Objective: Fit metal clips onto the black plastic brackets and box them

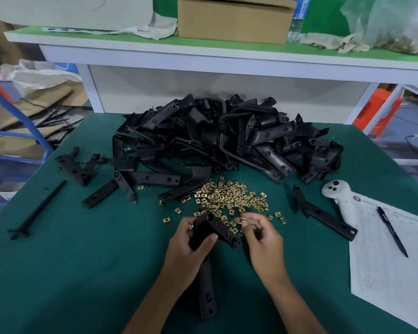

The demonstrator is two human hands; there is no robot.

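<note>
One small brass-coloured metal clip (243, 216) sat pinched in my right hand (263, 239) while my left hand (191, 247) gripped the angled black plastic bracket (212, 231), the clip needing to be slid onto its end next.

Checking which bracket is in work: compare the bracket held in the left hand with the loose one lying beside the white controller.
The held bracket is gripped by the left hand and lifted at its upper end; the loose bracket lies flat on the green table, untouched. The held one points toward the person; the loose one runs diagonally beside the white controller. Both are black with holes.
</note>
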